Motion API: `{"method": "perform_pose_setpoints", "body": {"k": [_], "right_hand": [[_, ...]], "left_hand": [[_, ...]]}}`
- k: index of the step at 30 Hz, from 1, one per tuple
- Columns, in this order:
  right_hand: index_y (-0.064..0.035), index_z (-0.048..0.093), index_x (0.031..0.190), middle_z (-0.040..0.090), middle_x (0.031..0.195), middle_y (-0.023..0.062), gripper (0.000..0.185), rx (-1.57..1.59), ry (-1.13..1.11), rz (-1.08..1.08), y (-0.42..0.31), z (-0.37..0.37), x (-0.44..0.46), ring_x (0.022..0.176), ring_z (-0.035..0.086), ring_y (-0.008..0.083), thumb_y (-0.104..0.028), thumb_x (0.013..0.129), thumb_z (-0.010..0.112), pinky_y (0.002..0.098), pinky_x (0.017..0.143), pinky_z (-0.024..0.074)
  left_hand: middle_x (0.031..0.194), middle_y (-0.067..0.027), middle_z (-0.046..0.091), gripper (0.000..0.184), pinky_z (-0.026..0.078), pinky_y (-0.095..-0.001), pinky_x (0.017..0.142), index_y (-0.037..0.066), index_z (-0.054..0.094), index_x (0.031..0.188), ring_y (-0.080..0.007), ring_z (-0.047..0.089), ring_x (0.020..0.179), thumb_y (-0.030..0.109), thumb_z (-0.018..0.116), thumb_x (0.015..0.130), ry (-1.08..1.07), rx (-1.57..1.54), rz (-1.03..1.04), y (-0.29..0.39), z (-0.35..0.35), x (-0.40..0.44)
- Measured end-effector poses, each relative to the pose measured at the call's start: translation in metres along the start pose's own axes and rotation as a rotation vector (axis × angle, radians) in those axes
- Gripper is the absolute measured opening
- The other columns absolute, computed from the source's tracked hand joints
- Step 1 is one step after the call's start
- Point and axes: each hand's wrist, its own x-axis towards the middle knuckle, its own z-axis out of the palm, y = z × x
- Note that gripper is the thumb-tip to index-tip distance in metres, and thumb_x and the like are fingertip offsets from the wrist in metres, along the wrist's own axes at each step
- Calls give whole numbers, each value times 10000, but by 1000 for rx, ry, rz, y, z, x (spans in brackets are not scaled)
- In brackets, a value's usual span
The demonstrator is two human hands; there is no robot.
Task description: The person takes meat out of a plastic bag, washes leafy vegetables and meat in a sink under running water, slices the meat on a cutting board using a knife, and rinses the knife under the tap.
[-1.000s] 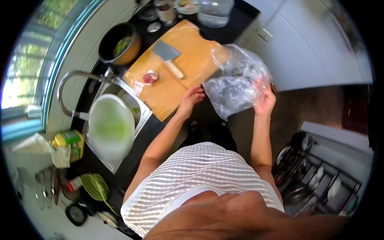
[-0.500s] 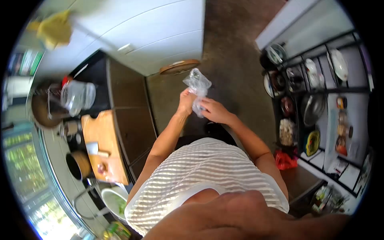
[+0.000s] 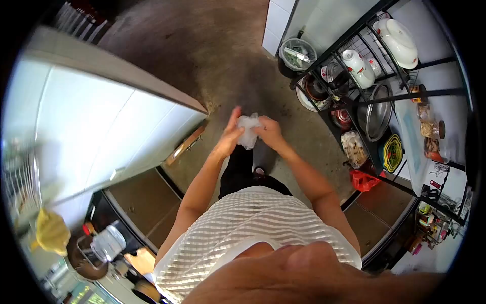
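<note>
A crumpled, clear plastic bag (image 3: 248,131) is bunched up in front of my body, held between both hands. My left hand (image 3: 230,138) grips its left side, with one finger sticking up and away from it. On the opposite side my right hand (image 3: 270,133) is closed on the bag, fingers bent against it. Whether anything lies inside the bag I cannot tell. Below the hands, dark trousers and one foot show on the floor.
To the right stands a black rack (image 3: 349,99) with dishes, a metal lid (image 3: 375,112) and jars. A bin (image 3: 297,54) is at its far end. Left are a white wall (image 3: 106,121), a wooden board (image 3: 185,145) leaning low against it, and a counter with a cutting board (image 3: 142,261).
My body has turned right, toward the doorway and rack, and the counter has slid down and left in view. The plastic bag is now gathered into a smaller bundle between my hands.
</note>
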Motion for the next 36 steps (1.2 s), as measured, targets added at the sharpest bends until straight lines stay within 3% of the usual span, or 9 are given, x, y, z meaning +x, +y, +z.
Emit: {"method": "perform_pose_setpoints", "body": {"k": [3,7,9,13,18,22,26,29,36], "right_hand": [[5,555,876,537,750,151,280,-38,122,-132,34,13,68,663,544,261,-155,655,617,345,611,431],[-41,477,1102,516,883,102,520,6,-13,155,33,-14,128,782,526,204,-159,633,669,294,694,433],[-72,400,1182,485,956,89,640,-371,281,99,47,-23,154,834,508,204,-183,622,692,309,699,433],[-95,396,1168,471,967,125,625,-333,147,142,82,-38,198,829,519,254,-190,627,695,349,649,424],[-31,531,770,526,672,127,64,-191,419,-41,212,-61,279,619,531,270,-47,708,534,338,566,416],[-20,550,748,557,721,149,107,-456,696,243,387,-148,364,685,526,335,-120,742,515,401,624,417],[-49,552,800,540,853,168,123,-804,386,491,491,-213,411,816,520,364,-86,707,482,455,681,415],[-53,580,962,534,1076,141,253,-984,-286,786,541,-224,447,1006,493,332,-130,748,468,470,827,385],[-34,603,937,544,1044,159,282,-944,-439,796,637,-217,457,949,512,322,-208,746,491,432,818,386]], "left_hand": [[983,-65,531,413,412,-273,782,33,448,1150,-134,509,897,-31,482,743,-41,-68,-200,-15,-23,74],[722,-45,555,240,446,-256,572,15,535,932,-122,531,618,-47,459,714,150,-132,-166,-18,-33,176],[724,-50,553,256,442,-252,577,8,529,927,-132,535,630,-49,455,689,313,-55,-197,-11,-43,222],[859,-67,525,343,431,-265,650,10,465,1022,-177,528,741,16,479,680,158,-86,-324,-31,-51,290],[1143,-97,443,466,361,-312,848,63,408,1175,-196,428,1055,118,545,733,190,38,-508,-43,-38,339],[1261,-59,378,537,269,-374,911,157,367,1246,-169,367,1116,304,564,768,409,97,-575,-89,-98,345],[1080,-4,497,378,327,-316,823,131,476,1126,-127,446,974,251,556,776,601,201,-745,-142,-149,298],[943,18,521,284,352,-269,751,113,500,1064,-95,476,859,196,529,794,696,336,-897,-164,-156,256],[882,-15,567,325,413,-248,661,79,500,1088,-108,536,738,204,552,793,848,150,-1015,-170,-143,181]]}}
